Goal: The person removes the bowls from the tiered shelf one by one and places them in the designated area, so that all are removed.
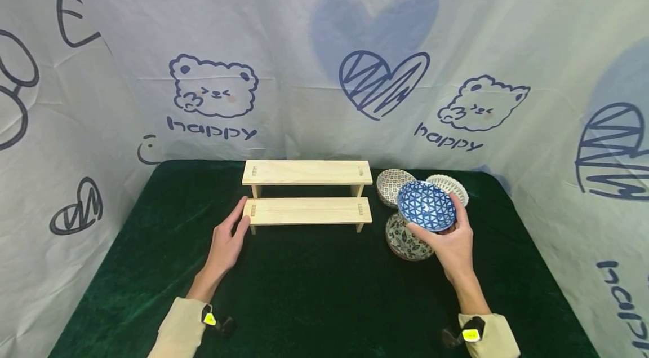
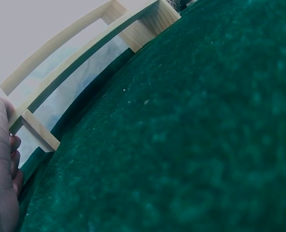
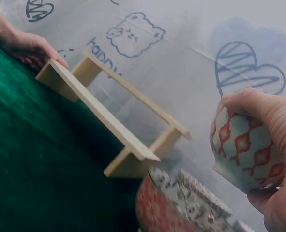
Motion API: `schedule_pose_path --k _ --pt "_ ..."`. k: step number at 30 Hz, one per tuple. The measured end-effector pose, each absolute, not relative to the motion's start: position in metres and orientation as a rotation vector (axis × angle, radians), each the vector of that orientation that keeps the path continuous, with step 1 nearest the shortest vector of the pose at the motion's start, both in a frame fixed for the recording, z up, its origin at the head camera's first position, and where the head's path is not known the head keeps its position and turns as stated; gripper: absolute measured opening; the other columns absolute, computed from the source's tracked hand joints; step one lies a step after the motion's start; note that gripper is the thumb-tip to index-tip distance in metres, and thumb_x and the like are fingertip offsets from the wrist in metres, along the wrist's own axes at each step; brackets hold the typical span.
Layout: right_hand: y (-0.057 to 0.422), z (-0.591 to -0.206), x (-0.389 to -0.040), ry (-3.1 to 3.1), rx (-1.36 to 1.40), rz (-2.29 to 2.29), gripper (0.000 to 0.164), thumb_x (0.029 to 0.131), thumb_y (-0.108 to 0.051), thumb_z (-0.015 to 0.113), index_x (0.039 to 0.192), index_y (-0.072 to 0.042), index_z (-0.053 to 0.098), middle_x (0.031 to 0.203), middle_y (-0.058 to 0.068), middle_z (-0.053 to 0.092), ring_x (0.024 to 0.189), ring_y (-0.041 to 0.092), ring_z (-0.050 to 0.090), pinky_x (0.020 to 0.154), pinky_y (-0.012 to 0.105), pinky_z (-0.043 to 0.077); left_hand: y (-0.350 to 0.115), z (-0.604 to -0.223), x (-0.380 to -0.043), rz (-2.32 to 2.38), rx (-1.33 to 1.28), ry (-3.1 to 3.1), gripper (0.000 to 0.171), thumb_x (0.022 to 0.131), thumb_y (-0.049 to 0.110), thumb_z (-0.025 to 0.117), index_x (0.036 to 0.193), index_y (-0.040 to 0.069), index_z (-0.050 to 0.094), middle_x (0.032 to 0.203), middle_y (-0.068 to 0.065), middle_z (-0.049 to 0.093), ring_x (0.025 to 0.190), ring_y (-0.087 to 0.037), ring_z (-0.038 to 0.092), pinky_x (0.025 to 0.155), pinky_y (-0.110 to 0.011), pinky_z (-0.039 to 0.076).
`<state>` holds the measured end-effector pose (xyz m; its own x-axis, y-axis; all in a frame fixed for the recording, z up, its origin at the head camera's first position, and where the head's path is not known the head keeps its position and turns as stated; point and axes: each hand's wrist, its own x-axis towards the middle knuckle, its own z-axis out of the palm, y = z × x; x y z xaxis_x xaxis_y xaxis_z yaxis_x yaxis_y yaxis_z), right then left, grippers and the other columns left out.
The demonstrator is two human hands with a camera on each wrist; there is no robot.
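A pale wooden two-tier stand (image 1: 309, 211) stands on the green cloth. At its lower left end, my left hand (image 1: 225, 242) holds the board, with the thumb above and other fingers below in the left wrist view. My right hand (image 1: 453, 242) grips a small bowl (image 1: 427, 206) by its rim and base, tilted and raised over other bowls. Its inside is blue and white; the right wrist view shows a red diamond pattern outside. Below it are a dark floral bowl (image 1: 405, 239), a brown-checked bowl (image 1: 392, 186) and a white ribbed-rim bowl (image 1: 451, 183), partly hidden.
Dark green cloth (image 1: 309, 290) covers the table. White fabric (image 1: 289, 53) printed with bears and hearts hangs behind and at both sides. The bowls sit close to the stand's right end.
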<state>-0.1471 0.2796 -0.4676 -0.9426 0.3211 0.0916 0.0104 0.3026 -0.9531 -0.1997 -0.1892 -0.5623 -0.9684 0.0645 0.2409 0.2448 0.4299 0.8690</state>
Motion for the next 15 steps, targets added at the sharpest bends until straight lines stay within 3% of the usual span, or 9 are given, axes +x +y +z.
schedule_pose_path --k 10,15 --pt "0.305 -0.478 -0.136 -2.295 -0.442 1.607 0.109 0.083 -0.017 0.09 0.167 -0.029 0.021 0.167 0.007 0.03 0.145 0.033 0.041 0.115 0.039 0.045 -0.19 -0.562 -0.2 -1.567 -0.262 -2.511 0.055 0.113 0.028 0.048 0.162 0.007 0.037 0.167 -0.01 0.037 0.154 -0.032 0.034 0.124 -0.061 0.026" --pt "0.32 -0.483 -0.129 -2.281 -0.536 1.588 0.109 0.084 -0.019 0.09 0.167 -0.032 0.02 0.169 0.006 0.028 0.147 0.033 0.038 0.118 0.044 0.042 -0.19 -0.563 -0.2 -1.563 -0.26 -2.514 0.055 0.113 0.028 0.049 0.162 0.007 0.037 0.166 -0.01 0.037 0.154 -0.032 0.034 0.124 -0.06 0.026"
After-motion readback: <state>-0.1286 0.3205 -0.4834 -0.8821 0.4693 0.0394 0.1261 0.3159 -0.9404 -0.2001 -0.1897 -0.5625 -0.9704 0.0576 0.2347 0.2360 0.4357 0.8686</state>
